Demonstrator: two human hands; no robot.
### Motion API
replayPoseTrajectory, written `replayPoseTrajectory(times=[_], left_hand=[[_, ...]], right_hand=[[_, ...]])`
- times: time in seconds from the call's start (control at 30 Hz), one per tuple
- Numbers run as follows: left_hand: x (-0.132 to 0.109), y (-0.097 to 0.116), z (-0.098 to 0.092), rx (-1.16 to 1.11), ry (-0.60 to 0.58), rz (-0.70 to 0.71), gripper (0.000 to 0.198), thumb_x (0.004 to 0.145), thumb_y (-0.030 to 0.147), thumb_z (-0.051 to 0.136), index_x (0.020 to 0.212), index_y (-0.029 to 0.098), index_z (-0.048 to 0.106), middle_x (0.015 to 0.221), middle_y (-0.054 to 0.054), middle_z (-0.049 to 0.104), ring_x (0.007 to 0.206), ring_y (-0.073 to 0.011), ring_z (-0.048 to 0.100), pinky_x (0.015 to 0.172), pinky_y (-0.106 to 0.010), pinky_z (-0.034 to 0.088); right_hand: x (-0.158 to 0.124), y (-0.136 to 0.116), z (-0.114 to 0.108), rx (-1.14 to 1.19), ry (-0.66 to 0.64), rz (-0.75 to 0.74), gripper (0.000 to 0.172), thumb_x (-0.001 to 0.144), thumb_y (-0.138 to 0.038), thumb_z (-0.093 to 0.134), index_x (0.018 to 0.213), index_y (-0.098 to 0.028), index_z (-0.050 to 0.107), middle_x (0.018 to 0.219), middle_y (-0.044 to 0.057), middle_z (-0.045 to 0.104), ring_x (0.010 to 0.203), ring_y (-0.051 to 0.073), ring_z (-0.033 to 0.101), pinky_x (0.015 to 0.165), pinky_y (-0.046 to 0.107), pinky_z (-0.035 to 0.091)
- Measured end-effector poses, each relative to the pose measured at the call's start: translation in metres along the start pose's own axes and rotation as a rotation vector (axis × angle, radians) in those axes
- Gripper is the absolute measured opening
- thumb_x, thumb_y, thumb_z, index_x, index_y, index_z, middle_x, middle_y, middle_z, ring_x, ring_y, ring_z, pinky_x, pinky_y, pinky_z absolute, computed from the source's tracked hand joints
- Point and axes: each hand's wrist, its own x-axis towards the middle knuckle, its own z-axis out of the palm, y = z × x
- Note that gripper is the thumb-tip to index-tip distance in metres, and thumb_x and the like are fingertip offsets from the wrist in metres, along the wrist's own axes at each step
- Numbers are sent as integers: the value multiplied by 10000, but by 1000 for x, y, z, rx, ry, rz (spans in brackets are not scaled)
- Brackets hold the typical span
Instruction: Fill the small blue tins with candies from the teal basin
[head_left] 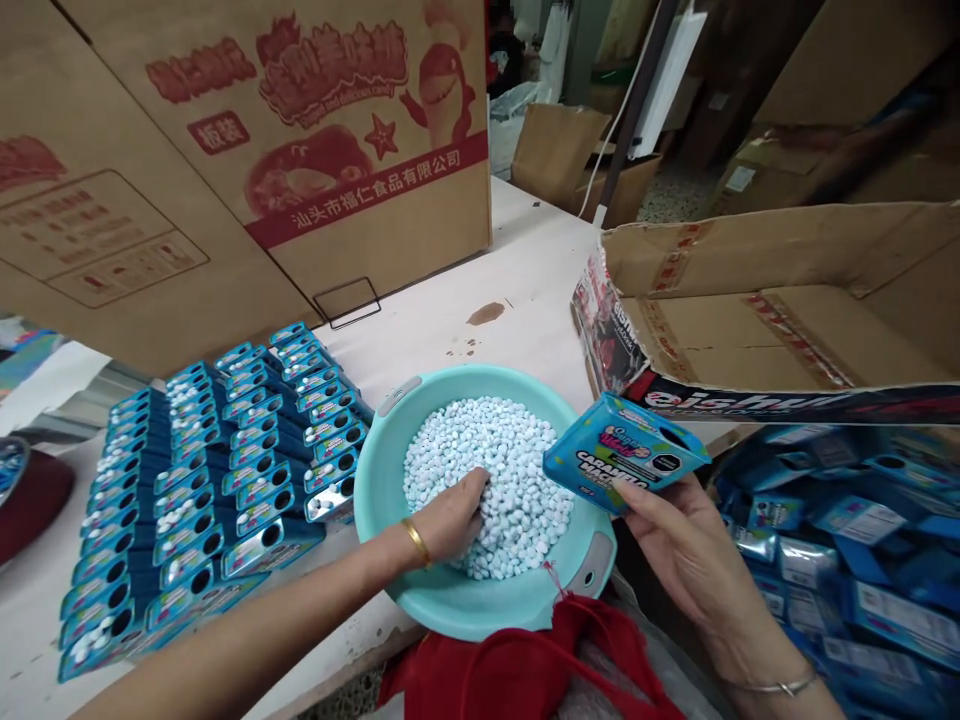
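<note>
A turquoise plastic basin (382, 430) with grey handle grips holds a heap of small pale-blue candies (517, 450). My left hand (459, 512), with a gold bangle at its wrist, is dipped into the heap. Its fingers are curled among the candies, and the fingertips are partly buried. Over the basin's right rim, my right hand (671, 535) grips a flat blue candy box (607, 455) between thumb and fingers. The box is tilted, with its printed front towards me and a dark round hole in its top end.
Rows of upright blue boxes (255, 440), several with candies on top, stand left of the basin. Large cartons (337, 230) rise behind. An open carton (750, 320) stands at the right, above a pile of blue boxes (840, 540). Red cloth (480, 675) lies in front.
</note>
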Motion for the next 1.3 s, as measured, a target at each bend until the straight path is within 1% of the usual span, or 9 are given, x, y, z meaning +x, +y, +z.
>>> replayPoseTrajectory(times=[0.17, 0.33, 0.47, 0.7, 0.83, 0.97, 1.07, 1.17, 1.3], left_hand=[[-17, -7, -29, -166, 79, 154, 307, 916, 259, 478, 1200, 173, 398, 1089, -97, 575, 944, -203, 550, 873, -350, 462], [-55, -7, -79, -85, 107, 255, 270, 959, 294, 444, 1204, 182, 449, 1143, -103, 581, 971, -193, 566, 856, -324, 463], [-77, 9, -115, 24, 137, 259, 293, 969, 278, 443, 1249, 193, 452, 1158, -96, 595, 1016, -190, 582, 860, -303, 472], [-73, 50, -144, 248, 45, 293, 294, 931, 190, 454, 1214, 185, 536, 1075, -80, 629, 910, -181, 618, 768, -281, 476], [-66, 76, -158, 424, -41, 192, 269, 878, 157, 489, 1134, 171, 570, 946, -63, 651, 786, -174, 613, 665, -268, 447], [-64, 105, -163, 605, -117, 112, 246, 833, 78, 493, 1053, 164, 561, 872, -50, 656, 699, -153, 594, 618, -248, 421], [-67, 115, -161, 688, -79, 101, 256, 820, 22, 447, 986, 169, 573, 783, -26, 626, 568, -119, 526, 561, -235, 395], [-71, 103, -160, 669, 34, 146, 197, 883, 96, 417, 926, 193, 584, 760, -22, 602, 558, -124, 495, 572, -247, 408], [-60, 52, -153, 639, 231, 118, 183, 941, 197, 396, 1010, 191, 565, 905, -65, 612, 780, -192, 565, 719, -319, 448]], right_hand=[[8, 4, 0, -347, -69, -302, 413, 748, -273, 772, 1131, -308, 623, 1151, -1, 696, 1042, 181, 657, 955, 336, 528], [15, 0, -2, -806, -125, -544, 360, 820, -269, 674, 1168, -267, 586, 1174, 59, 644, 1072, 244, 618, 966, 431, 494], [17, 0, 6, -1041, -199, -699, 304, 865, -220, 560, 1168, -249, 567, 1179, 77, 626, 1121, 252, 584, 972, 426, 474], [12, 11, 17, -1110, -348, -729, 395, 830, -126, 502, 1208, -239, 522, 1192, 75, 622, 1127, 236, 575, 974, 406, 477], [8, 16, 19, -1102, -359, -703, 393, 822, -131, 512, 1197, -244, 525, 1181, 72, 628, 1124, 243, 577, 976, 421, 480], [7, 21, 20, -1084, -345, -674, 363, 828, -155, 522, 1182, -236, 530, 1159, 76, 636, 1106, 242, 591, 958, 416, 494], [7, 22, 21, -1075, -344, -663, 340, 842, -180, 527, 1177, -234, 534, 1156, 78, 641, 1101, 243, 599, 956, 416, 499], [7, 22, 21, -1075, -327, -650, 355, 837, -186, 530, 1189, -236, 533, 1161, 82, 640, 1107, 252, 599, 961, 431, 497], [10, 18, 20, -1060, -277, -641, 367, 845, -189, 522, 1208, -244, 521, 1187, 89, 625, 1127, 261, 590, 977, 444, 481]])
